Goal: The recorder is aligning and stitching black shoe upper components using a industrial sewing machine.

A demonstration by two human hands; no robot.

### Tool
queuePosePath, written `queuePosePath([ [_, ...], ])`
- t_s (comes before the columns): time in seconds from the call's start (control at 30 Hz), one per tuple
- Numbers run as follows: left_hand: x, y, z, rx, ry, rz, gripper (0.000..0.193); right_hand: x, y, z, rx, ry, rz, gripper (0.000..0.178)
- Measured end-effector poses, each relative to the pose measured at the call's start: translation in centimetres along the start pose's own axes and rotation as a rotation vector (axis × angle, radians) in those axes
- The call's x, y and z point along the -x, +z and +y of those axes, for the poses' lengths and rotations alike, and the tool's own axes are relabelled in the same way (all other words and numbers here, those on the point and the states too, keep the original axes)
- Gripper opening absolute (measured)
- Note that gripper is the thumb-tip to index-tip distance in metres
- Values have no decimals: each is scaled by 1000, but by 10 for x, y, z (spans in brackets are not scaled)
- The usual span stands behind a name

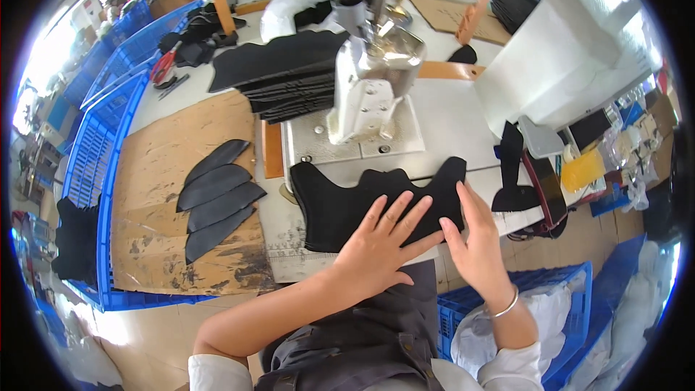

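Observation:
A stack of black cut fabric pieces (340,206) with a wavy far edge lies on the near part of the sewing machine table. My left hand (380,246) rests flat on top of it, fingers spread. At the stack's right edge is my right hand (474,242), its fingers stretched out and the thumb apart from them. The fingertips appear to touch the edge there. Just beyond the stack stands the metal head (373,94) of the sewing machine. Whether the pieces are joined to each other cannot be seen.
Several dark curved pieces (221,192) lie overlapped on brown cardboard (145,224) at left. A thick black stack (289,65) is behind the machine's left side, near red-handled scissors (165,65). Blue crates (105,174) flank the table; black scraps (512,166) lie at right.

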State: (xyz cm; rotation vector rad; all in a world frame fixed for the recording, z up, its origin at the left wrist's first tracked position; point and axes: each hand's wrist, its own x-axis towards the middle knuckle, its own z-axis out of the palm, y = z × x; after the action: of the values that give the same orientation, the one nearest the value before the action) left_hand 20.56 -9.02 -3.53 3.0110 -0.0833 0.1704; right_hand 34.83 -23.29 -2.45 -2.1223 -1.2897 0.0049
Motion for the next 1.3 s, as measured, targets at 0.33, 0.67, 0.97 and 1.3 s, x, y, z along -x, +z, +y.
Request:
queuePosePath([
  [0.33, 2, 4, 1, 69, 46, 79, 87, 13, 13, -9, -188, -40, 116, 59],
  [0.67, 60, -73, -3, -316, -100, 613, 42, -7, -27, -59, -1297, 64, 85, 80],
  [0.97, 80, -160, -140, -628, -478, 720, 53, -5, -9, -35, -1049, 143, -267, 42],
  [1.3, -1, -131, -177, -205, -73, 723, 40, 8, -11, -40, -862, 133, -382, 29],
])
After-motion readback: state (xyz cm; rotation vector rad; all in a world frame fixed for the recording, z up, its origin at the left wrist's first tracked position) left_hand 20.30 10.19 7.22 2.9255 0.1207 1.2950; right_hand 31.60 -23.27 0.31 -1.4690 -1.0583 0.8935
